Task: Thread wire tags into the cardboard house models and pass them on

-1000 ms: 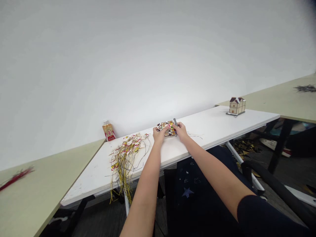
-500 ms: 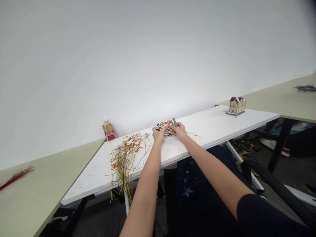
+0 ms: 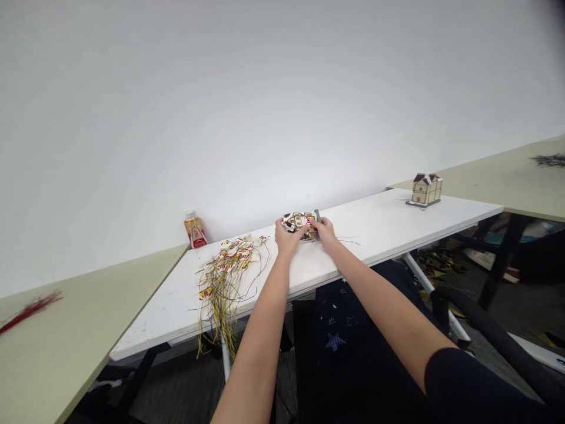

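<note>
A small model house [image 3: 303,219] with brown, white and yellow details lies tipped on its back between my hands, its dark grey base [image 3: 317,217] toward the right. My left hand [image 3: 286,235] grips its roof end, thumb across the front. My right hand [image 3: 325,231] holds the base end, with its thumb on a small red-and-white striped piece [image 3: 308,221] at the house front. Thin wires stick out to the right of my right hand. To the left, a pile of striped pieces [image 3: 236,254] with yellow and black wires [image 3: 219,306] hangs over the table edge.
Another model house [image 3: 426,189] stands upright on the right of the white table [image 3: 371,229]. A drink bottle [image 3: 195,230] is at the back left. Red wires [image 3: 33,311] lie on the left table, and dark wires [image 3: 549,160] on the right table.
Both hands have tilted the house slightly and shifted it a little to the right. My right thumb now covers more of the striped piece. The wire pile stays put.
</note>
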{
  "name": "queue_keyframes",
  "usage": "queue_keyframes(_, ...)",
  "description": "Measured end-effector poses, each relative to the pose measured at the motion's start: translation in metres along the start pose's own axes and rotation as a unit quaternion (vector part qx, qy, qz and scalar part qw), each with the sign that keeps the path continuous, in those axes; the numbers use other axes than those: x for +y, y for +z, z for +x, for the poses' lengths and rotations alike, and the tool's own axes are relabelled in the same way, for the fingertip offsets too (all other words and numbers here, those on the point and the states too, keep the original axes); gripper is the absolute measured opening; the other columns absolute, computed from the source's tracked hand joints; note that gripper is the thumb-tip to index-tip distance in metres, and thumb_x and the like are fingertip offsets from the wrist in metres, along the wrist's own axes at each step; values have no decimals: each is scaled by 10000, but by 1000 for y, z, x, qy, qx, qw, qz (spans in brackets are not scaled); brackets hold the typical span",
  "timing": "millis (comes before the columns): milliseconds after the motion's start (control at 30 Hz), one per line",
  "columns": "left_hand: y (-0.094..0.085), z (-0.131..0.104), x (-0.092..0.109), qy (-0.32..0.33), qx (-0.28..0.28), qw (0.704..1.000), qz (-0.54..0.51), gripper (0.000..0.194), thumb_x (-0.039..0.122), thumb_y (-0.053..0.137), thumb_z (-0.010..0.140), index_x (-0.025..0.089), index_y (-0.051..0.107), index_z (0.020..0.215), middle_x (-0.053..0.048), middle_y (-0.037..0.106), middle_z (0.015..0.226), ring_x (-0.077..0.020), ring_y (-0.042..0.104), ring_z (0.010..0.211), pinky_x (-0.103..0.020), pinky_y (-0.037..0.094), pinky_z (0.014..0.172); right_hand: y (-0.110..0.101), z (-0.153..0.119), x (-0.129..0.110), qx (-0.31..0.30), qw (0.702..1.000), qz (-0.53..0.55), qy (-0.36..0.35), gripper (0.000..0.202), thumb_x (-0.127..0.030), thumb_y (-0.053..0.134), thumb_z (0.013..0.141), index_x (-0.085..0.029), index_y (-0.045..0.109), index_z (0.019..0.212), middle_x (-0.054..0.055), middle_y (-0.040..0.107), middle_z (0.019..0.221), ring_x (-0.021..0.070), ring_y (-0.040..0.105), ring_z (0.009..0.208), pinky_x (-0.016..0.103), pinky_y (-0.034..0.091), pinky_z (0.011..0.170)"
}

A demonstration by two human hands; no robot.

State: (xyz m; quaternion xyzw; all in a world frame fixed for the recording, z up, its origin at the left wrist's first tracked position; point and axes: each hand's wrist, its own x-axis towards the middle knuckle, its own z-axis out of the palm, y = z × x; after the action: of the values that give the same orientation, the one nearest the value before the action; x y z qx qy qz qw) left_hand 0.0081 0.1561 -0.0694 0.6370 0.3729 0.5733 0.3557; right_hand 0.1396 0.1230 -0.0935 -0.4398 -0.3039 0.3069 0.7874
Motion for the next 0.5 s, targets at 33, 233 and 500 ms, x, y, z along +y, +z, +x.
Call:
queue_keyframes(33,0,-1,1,14,-5,1000,-11,837,347,949,477,246,524,1190,-82,637,1169,-256,584,1170,-355,430,1016,0,0,-1,4,1000,15,11,473,-524,823,544,-218,548,778,-8,642,733,170,634,720,282,511,644)
queue_keyframes(233,-3,-4,6,79,-3,997,1,893,283,958,421,245,527,1202,-78,621,1181,-267,568,1190,-364,401,1063,1,2,-1,-5,999,37,15,535,-524,863,492,-209,563,803,13,682,783,177,666,735,291,545,649)
queue_keyframes(500,-2,-5,11,60,-1,996,63,949,327,936,481,256,448,1292,-82,602,1225,-256,571,1151,-350,404,1035,2,5,2,24,1000,-7,-18,548,-583,837,517,-208,562,807,10,657,792,173,645,765,291,528,678)
